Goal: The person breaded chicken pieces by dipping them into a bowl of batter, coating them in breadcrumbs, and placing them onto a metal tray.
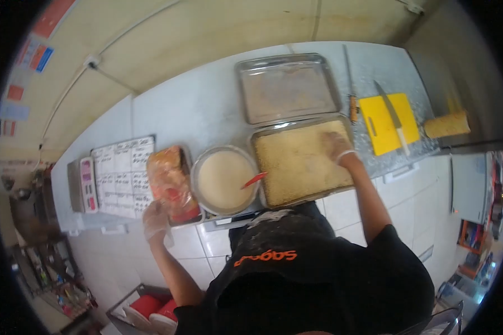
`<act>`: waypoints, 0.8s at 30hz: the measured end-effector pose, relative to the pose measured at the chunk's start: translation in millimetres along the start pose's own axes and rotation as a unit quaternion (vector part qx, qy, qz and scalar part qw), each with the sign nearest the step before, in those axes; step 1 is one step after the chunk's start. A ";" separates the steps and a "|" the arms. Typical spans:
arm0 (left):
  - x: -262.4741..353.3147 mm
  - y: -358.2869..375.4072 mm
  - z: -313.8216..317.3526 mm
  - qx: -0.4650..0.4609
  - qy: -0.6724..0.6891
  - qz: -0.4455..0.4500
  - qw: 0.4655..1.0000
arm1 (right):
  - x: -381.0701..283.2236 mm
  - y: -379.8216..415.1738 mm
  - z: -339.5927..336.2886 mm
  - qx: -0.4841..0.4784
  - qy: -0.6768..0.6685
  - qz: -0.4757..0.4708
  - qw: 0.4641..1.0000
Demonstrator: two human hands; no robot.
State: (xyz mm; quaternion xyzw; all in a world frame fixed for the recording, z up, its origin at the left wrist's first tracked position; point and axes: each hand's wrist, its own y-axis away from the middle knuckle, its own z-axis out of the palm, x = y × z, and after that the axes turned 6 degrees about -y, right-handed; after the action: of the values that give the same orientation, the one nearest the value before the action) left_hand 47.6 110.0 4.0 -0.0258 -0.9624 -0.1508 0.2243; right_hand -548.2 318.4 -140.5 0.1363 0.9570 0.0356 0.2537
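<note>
My right hand [336,146], in a clear glove, lies with its fingers spread over the pale crumbly layer [296,167] that fills a metal baking tray [305,200]. To its left stands a round metal bowl [193,187] of cream-coloured mixture [221,178]. A red-handled utensil [255,180] rests across the bowl's right rim. My left hand [157,220], in a loose clear glove, is at the near left corner of a plastic-covered tray [176,184] with brown and red contents. Its fingers blur into the glove and plastic, so I cannot tell their grip.
Behind the filled tray sits another metal tray [288,89]. A knife [391,109] lies on a yellow cutting board [374,134] at right, beside a long thin tool [352,106] and a yellowish roll [447,125]. A written chart [123,176] and a pink-and-white device [88,184] lie at left.
</note>
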 end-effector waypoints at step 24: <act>8.2 -71.9 115.7 0.266 -0.153 0.136 0.942 | -156.0 -9.1 36.3 -0.172 0.132 -0.108 0.970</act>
State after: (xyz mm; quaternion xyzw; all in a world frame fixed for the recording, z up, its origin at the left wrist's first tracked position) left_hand -17.3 76.3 -111.3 -0.1184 -0.9776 0.1482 0.0913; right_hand -402.3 266.1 -99.1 -0.0194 0.9705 0.1901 0.1469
